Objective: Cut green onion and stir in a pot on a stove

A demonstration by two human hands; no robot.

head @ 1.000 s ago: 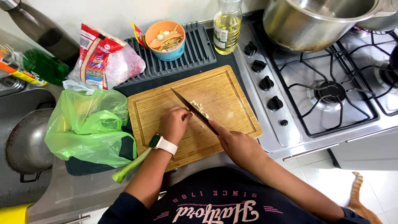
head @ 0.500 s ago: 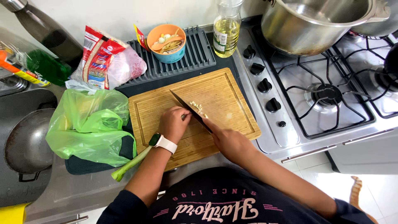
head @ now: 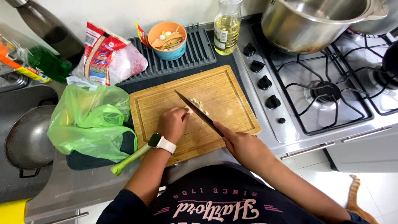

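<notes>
Clearly braced, the left hand (head: 173, 123) curls its fingers together beside the chopped bits (head: 199, 105) mid-board, steadying them, while the right hand (head: 244, 147) clamps the knife (head: 198, 113) handle over the cutting board (head: 215, 89).

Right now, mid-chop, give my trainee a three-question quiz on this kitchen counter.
1. True or false: the right hand holds the dark-bladed kitchen knife.
2. What lies left of the rectangular wooden cutting board? A) crumpled green plastic bag B) glass oil bottle
3. Where does the left hand rest?

Key: 1 true; 2 A; 3 on the board, beside the pale chopped pieces.
</notes>
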